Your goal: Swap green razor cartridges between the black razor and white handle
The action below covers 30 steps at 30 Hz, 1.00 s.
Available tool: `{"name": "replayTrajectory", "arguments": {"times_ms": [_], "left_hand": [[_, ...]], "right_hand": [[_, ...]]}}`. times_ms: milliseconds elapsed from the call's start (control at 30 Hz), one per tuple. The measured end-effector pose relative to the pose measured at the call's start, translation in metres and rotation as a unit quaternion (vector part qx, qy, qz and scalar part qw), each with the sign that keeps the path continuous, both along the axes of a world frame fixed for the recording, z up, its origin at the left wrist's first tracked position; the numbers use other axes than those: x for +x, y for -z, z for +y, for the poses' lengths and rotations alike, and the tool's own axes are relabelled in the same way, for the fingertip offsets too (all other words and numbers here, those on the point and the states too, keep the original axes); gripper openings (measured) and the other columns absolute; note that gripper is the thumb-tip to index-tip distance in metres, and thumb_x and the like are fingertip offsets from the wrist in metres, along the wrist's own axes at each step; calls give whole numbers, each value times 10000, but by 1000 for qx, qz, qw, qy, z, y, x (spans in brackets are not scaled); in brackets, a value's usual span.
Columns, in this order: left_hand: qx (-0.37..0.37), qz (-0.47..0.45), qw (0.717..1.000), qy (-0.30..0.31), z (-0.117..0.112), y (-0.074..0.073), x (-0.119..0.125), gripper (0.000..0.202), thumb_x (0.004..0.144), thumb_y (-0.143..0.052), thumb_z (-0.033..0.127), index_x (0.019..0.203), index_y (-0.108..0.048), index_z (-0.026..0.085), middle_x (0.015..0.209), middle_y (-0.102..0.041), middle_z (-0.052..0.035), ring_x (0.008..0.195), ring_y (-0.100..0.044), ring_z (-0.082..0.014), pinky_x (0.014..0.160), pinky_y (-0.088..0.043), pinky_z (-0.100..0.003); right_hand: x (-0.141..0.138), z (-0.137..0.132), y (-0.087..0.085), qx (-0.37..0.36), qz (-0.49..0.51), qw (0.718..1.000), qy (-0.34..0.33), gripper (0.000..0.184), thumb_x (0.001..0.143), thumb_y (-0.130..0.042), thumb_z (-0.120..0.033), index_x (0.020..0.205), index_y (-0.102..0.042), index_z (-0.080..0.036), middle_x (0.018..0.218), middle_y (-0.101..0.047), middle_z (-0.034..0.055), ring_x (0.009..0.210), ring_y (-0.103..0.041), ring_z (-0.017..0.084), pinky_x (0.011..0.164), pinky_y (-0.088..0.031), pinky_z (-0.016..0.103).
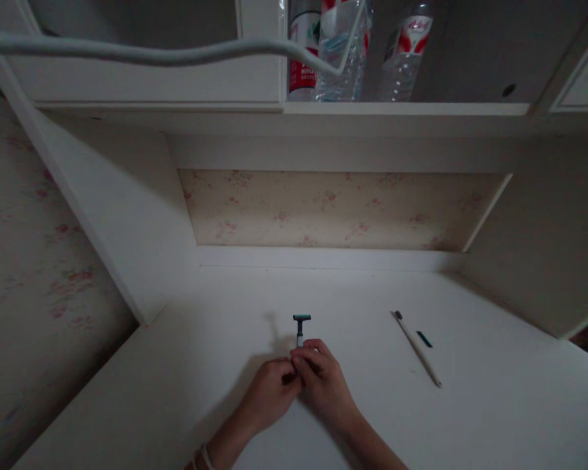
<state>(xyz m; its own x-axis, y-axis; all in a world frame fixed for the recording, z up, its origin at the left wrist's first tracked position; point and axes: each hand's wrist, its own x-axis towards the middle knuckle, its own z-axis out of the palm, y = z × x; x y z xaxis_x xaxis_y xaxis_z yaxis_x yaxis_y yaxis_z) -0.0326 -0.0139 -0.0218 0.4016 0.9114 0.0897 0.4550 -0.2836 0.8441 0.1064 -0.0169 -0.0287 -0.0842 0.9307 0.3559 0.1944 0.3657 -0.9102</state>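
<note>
A safety razor (300,329) stands up from between my hands, its dark, green-edged head at the top and a pale band on the handle below. My right hand (323,382) pinches the handle with thumb and fingers. Against it, with curled fingertips at the handle's lower end, is my left hand (273,391); it is closed too. My fingers hide the lower part of the handle. Over to the right lies a slim white stick with a dark tip (419,352), perhaps a toothbrush. Beside it is a small dark-green strip (424,339), like a razor head cover.
The white desk (215,300) runs back to a papered wall panel (323,209), with side panels left and right. Overhead, a shelf holds clear plastic bottles (404,55) and a red-labelled container (304,59). A white bent rod (176,52) crosses the top left.
</note>
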Motion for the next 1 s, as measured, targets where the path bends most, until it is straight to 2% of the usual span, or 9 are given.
{"name": "replayTrajectory", "arguments": {"times_ms": [200, 367, 467, 533, 567, 700, 867, 1000], "left_hand": [[16, 11, 1000, -15, 3, 3, -2, 305, 869, -426, 273, 660, -610, 148, 685, -622, -19, 666, -546, -153, 603, -361, -240], [30, 34, 996, -80, 11, 0, -12, 414, 920, -371, 418, 667, -570, 158, 661, -589, -17, 656, -539, -159, 595, -362, -243], [52, 88, 987, -125, 20, -1, -24, 419, 942, -326, 421, 740, -587, 164, 734, -630, -42, 694, -572, -167, 648, -401, -247], [70, 168, 969, -168, 27, -1, -36, 398, 959, -296, 368, 816, -609, 169, 835, -662, -62, 782, -608, -171, 720, -421, -244], [76, 227, 951, -198, 31, 0, -43, 385, 963, -285, 337, 857, -618, 176, 901, -670, -65, 847, -618, -170, 766, -423, -239], [56, 305, 910, -275, 42, -2, -76, 370, 959, -285, 294, 1004, -618, 137, 1067, -648, -133, 970, -616, -228, 816, -431, -298], [27, 379, 856, -350, 45, -6, -110, 416, 951, -252, 283, 1039, -597, 69, 1031, -631, -198, 894, -642, -311, 748, -456, -390], [8, 407, 835, -371, 47, -3, -123, 433, 950, -223, 277, 999, -603, 73, 1004, -630, -188, 830, -658, -321, 706, -465, -409]], "right_hand": [[1, -1, -5, 1, -6, 1000, 7, 243, 911, -531, -355, 929, -727, -212, 982, -574, 79, 858, -599, 191, 730, -503, 273], [8, 0, -12, -2, -9, 1000, 9, 277, 921, -497, -386, 978, -703, -210, 998, -592, 83, 855, -601, 191, 681, -508, 261], [13, 2, -10, 1, -22, 999, 24, 279, 926, -484, -379, 994, -690, -203, 1018, -594, 90, 857, -601, 191, 677, -504, 263], [14, 3, -7, -1, -38, 999, 27, 272, 926, -482, -369, 966, -690, -200, 994, -603, 85, 832, -602, 187, 676, -499, 265], [14, 3, -6, -1, -51, 998, 23, 267, 925, -482, -362, 942, -692, -198, 973, -610, 81, 818, -603, 185, 675, -495, 265], [10, -2, -4, 13, -118, 993, -21, 260, 931, -474, -306, 866, -700, -196, 886, -624, 61, 782, -605, 177, 699, -473, 264], [7, -9, -4, 27, -152, 987, -54, 243, 932, -462, -219, 876, -699, -210, 882, -621, 43, 794, -604, 161, 720, -455, 243], [8, -10, -5, 34, -167, 984, -60, 243, 927, -461, -191, 858, -693, -209, 883, -623, 39, 798, -605, 157, 732, -456, 236]]}}
